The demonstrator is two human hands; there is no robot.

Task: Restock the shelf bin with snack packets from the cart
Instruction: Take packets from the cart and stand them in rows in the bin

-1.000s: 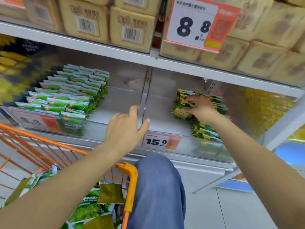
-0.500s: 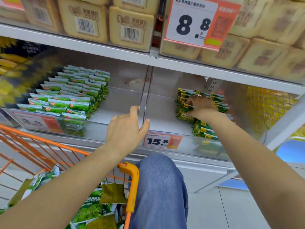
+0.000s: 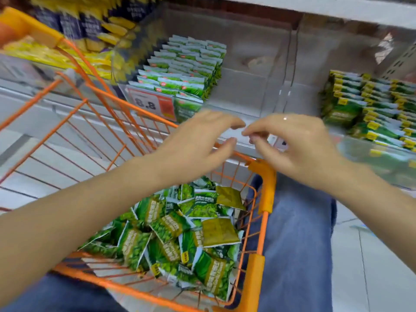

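My right hand (image 3: pixel 299 147) has left the shelf packets (image 3: pixel 369 109); both it and my left hand (image 3: pixel 198 143) now hover empty, fingers loosely curled, mid-frame over the cart (image 3: pixel 265 199).

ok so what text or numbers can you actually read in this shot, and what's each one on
"8.8": on the orange and white price tag at the front of the shelf bin with the green and white packets.
Print on the snack packets in the cart: too blurred to read.
Yellow labels on the stacked packets at the right: too small to read.
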